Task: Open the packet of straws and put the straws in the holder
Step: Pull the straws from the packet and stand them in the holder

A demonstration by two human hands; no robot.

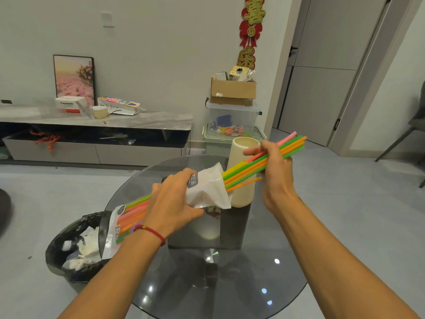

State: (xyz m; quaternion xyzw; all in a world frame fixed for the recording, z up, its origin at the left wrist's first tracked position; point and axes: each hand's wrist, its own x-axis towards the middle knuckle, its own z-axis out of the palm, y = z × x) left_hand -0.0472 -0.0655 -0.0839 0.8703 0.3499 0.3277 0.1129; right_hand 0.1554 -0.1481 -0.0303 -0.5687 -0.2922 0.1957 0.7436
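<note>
A clear and white plastic packet (207, 187) of coloured straws lies slanted above the round glass table (230, 284). My left hand (174, 203) grips the packet around its middle. A bundle of green, orange and pink straws (253, 164) sticks out of the packet's open upper end. My right hand (273, 166) is closed around that bundle, partway along it. Just behind the straws stands the holder (241, 148), a tall cream cylinder with an open top, upright on the table.
A black bin (76, 247) with crumpled paper stands on the floor left of the table. A low TV cabinet (96, 125) runs along the far wall. Stacked plastic crates (232, 120) with a cardboard box sit behind the holder. A grey chair (409, 134) is at the right.
</note>
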